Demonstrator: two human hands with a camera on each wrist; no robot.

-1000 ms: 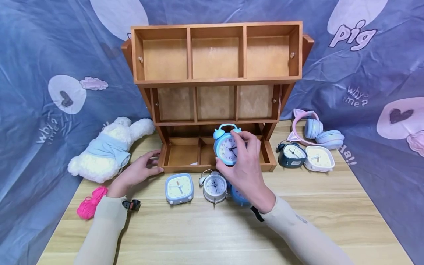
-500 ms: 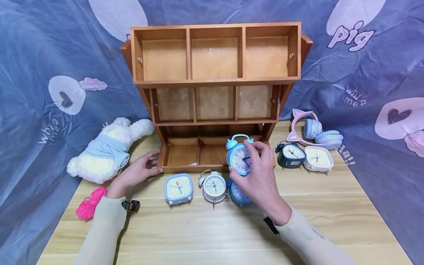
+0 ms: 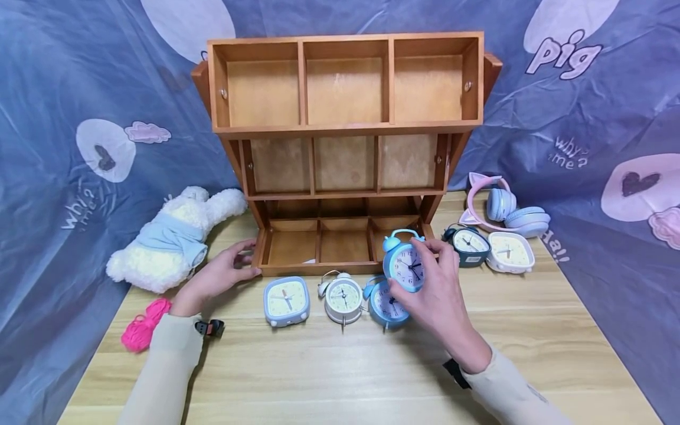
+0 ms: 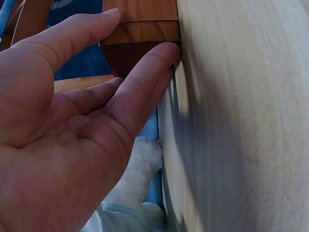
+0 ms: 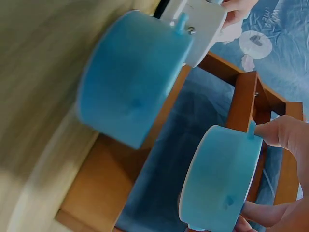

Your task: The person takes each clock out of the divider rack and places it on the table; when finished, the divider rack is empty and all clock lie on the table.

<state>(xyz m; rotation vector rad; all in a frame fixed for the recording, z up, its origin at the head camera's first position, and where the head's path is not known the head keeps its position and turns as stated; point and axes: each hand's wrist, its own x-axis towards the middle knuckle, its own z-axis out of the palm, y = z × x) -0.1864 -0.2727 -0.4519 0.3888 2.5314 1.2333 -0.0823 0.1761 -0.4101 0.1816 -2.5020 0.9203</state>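
Note:
A light blue twin-bell alarm clock [image 3: 402,265] is pinched by its side between the thumb and fingers of my right hand [image 3: 445,295]. It overlaps the rack's lowest tier and a second blue alarm clock [image 3: 388,304] on the table. In the right wrist view, the held clock's smooth blue casing shows. My left hand [image 3: 220,277] holds the lower left corner of the brown wooden rack [image 3: 346,128]. The left wrist view has thumb and fingers on either side of that corner. Left of the second blue clock stand a white twin-bell clock [image 3: 343,298] and a pale blue square clock [image 3: 287,300].
Right of the rack are a dark green clock [image 3: 468,247], a white square clock [image 3: 510,252] and pink cat-ear headphones [image 3: 499,205]. On the left lie a white plush toy [image 3: 170,242] and pink yarn [image 3: 146,324]. A patterned blue cloth [image 3: 133,71] hangs behind.
My right hand has carried the light blue clock right and toward me, from before the rack's middle lower compartment to its right one. The left hand has stayed at the rack corner.

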